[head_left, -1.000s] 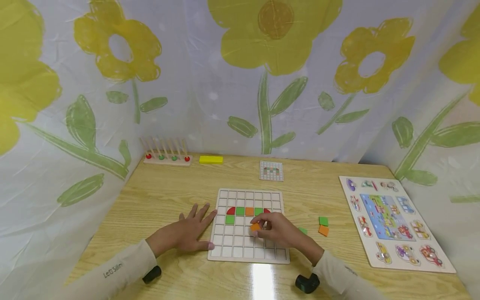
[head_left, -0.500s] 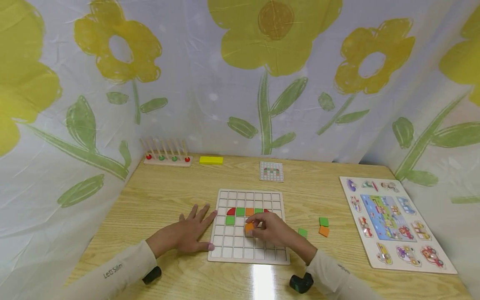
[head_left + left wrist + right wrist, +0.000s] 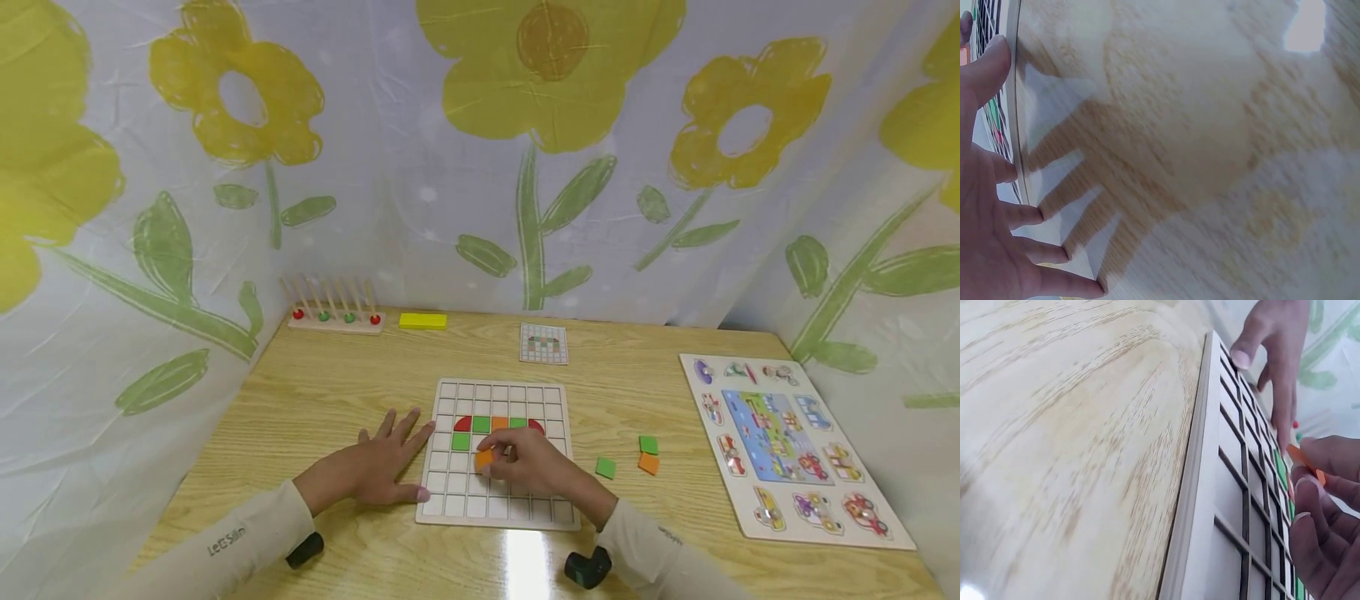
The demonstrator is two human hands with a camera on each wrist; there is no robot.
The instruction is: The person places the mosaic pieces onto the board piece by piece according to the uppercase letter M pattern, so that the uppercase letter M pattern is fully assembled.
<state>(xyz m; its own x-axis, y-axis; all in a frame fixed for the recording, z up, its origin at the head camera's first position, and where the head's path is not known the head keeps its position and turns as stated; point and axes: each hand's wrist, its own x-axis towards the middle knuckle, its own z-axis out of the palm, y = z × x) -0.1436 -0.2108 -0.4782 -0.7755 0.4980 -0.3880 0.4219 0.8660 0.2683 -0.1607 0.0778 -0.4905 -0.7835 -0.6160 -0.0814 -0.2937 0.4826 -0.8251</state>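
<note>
My right hand (image 3: 528, 458) pinches an orange square tile (image 3: 483, 460) over the white grid board (image 3: 456, 503), near its middle. In the right wrist view the orange tile (image 3: 1305, 464) sits between thumb and fingertips, tilted. The left hand (image 3: 378, 467) lies with fingers spread at the board's left edge, thumb and index tip touching the frame. Set in the board are a row with red quarter-round pieces (image 3: 462, 425) at its ends, green tiles (image 3: 481, 425) and an orange tile between them, and a green tile (image 3: 461, 441) one row lower. Cells under the right hand are hidden.
Right of the board lie two loose green tiles (image 3: 605, 467) and an orange tile (image 3: 648, 463). Behind it is a small pattern card (image 3: 543, 343). A peg stand (image 3: 337, 322) and a yellow block (image 3: 422, 321) stand at the back left; a picture knob puzzle (image 3: 795, 450) lies right.
My right hand has moved left across the board with the orange tile still pinched. A loose green tile beside the right forearm has come fully into sight. The left hand stays put.
</note>
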